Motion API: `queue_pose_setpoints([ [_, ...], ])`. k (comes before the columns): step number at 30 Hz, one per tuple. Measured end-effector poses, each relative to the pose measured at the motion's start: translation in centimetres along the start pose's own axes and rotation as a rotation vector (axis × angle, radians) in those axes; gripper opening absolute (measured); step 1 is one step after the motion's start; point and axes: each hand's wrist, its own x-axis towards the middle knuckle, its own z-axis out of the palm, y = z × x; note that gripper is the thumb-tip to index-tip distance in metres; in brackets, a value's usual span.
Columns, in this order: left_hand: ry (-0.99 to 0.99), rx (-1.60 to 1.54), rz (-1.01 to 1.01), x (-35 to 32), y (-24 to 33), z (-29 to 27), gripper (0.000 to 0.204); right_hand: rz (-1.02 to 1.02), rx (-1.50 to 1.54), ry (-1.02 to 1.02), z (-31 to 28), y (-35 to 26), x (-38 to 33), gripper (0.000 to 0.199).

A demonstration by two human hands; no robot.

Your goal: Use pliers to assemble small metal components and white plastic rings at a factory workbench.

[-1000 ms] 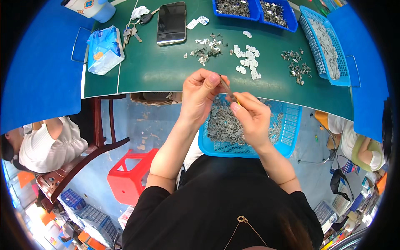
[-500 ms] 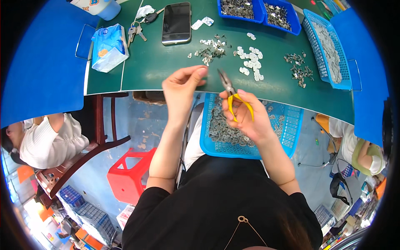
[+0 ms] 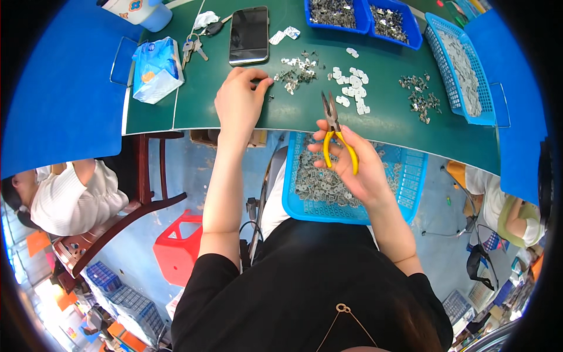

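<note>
Yellow-handled pliers [image 3: 332, 120] rest in the loose grip of the right hand [image 3: 368, 170], tips parted; a slack hold could drop them into the blue basket [image 3: 316, 215] below. The left hand's [image 3: 241, 97] grip nearly closes beside the metal clips [image 3: 299, 75] on the desk [image 3: 199, 111], contents unclear; brushing could scatter them.

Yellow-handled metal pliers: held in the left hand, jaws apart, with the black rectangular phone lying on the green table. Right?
Wrong hand: the head view shows the yellow-handled metal pliers in the right hand. Jaws apart, and the black rectangular phone on the green table, are correct.
</note>
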Motion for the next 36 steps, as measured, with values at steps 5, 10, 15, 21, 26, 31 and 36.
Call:
queue_pose_setpoints([
  [5,0.003,-0.417,-0.023,-0.2,1.0,-0.3,0.010,-0.205,-0.317,0.026,-0.3,0.3,0.1,0.040],
  [10,-0.008,-0.900,-0.037,-3.7,5.0,-0.9,0.016,-0.542,-0.732,0.116,0.2,0.7,0.5,0.030],
  [15,-0.004,-0.875,0.055,-4.2,5.1,-1.0,0.017,-0.535,-0.779,0.112,0.4,0.2,0.2,0.030],
  [21,-0.029,-0.857,0.082,-4.3,5.3,-1.2,0.015,-0.546,-0.779,0.116,0.4,0.2,0.1,0.028],
  [26,-0.032,-0.812,0.095,-4.2,5.3,-1.2,0.014,-0.530,-0.818,0.134,0.5,-0.2,-0.1,0.027],
  [31,-0.035,-0.740,0.136,-4.2,5.0,-1.0,0.014,-0.524,-0.808,0.151,0.5,-0.2,0.0,0.027],
  [36,-0.017,-0.730,0.143,-4.2,5.0,-0.8,0.014,-0.504,-0.796,0.152,0.6,-0.3,0.0,0.026],
])
